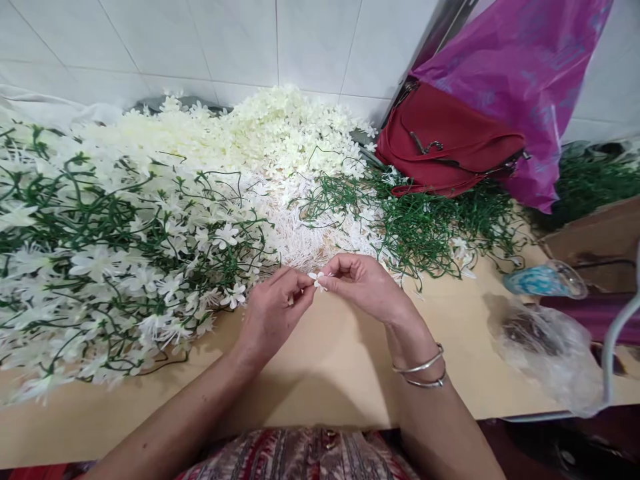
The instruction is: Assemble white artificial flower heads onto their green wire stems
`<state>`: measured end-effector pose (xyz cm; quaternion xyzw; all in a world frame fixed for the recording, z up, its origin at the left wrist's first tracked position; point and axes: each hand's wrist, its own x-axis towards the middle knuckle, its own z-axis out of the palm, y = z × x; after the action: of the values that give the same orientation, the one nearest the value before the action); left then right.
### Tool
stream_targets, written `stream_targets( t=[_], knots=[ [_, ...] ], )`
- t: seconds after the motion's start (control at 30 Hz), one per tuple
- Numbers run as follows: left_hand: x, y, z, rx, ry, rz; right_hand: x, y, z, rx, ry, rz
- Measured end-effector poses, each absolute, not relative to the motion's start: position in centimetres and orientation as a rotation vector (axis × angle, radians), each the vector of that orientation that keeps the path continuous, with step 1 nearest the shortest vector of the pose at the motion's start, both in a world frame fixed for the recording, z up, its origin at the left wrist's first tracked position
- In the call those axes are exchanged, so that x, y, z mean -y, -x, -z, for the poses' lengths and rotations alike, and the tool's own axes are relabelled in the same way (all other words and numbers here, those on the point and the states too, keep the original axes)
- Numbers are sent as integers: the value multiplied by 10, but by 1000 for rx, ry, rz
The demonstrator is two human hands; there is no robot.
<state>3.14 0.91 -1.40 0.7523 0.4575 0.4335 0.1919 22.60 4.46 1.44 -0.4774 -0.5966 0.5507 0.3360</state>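
Observation:
Between my two hands is a small white artificial flower [319, 281], held above the front of the table. My left hand [275, 303] pinches it from the left with thumb and fingertips. From the other side, my right hand [363, 287] grips the same flower between thumb and forefinger. The fingertips partly cover it, so I cannot see its back or any stem. Just beyond my hands lie loose white stamen pieces [303, 240]. A heap of white flowers on green stems [125, 247] spreads to the left, close to my left hand.
Cream flower heads [280, 127] are piled along the tiled wall. Green plastic stems [425, 233] lie right of centre, below a red bag [445, 140] and a purple plastic bag [530, 80]. A blue-patterned cup [540, 280] and a clear plastic bag [550, 353] are at the right.

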Motion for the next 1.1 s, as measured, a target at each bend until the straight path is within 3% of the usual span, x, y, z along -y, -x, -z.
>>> stream_targets(
  t=[0.33,0.83,1.1],
  knots=[
    [-3,-34,38,-1347,-2148,-948,-24,-226,12,1459,1304,-1397],
    [-6,-32,38,-1328,-2143,-936,-24,-222,15,1505,1334,-1355],
    [-5,-35,35,-1266,-2062,-1009,-31,-233,11,1362,1176,-1542]
  ],
)
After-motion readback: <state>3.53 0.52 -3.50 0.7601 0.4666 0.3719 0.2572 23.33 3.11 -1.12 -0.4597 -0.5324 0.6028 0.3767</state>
